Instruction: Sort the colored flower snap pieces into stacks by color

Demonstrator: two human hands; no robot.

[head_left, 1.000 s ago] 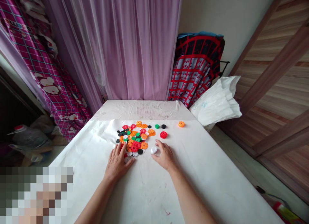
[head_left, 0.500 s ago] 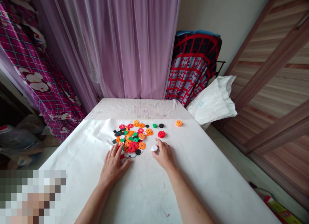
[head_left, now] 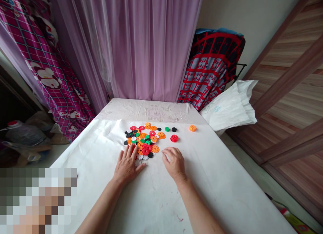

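Note:
A pile of flat flower-shaped plastic discs [head_left: 145, 141] in orange, red, green, black and white lies on the white-covered table [head_left: 222, 180]. My left hand [head_left: 128, 163] rests palm down with fingers spread, its fingertips at the near edge of the pile. My right hand [head_left: 174, 163] lies palm down just right of the pile with its fingers curved. The white disc seen earlier by its thumb is hidden. Beyond this hand lies a single red disc [head_left: 174, 138]. Farther back are a green disc [head_left: 167, 129], a black disc [head_left: 174, 129] and an orange disc [head_left: 192, 128].
A white plastic bag [head_left: 229, 108] sits off the table's far right corner, below a red and black patterned blanket [head_left: 212, 69]. Purple curtains [head_left: 151, 45] hang behind the table. Pink patterned fabric [head_left: 50, 79] and a bottle [head_left: 22, 134] are at the left. Wooden panelling [head_left: 297, 92] is at the right.
My right hand has slid over the white disc, which no longer shows. My left hand stays at the pile's near edge. The camera view has shifted slightly.

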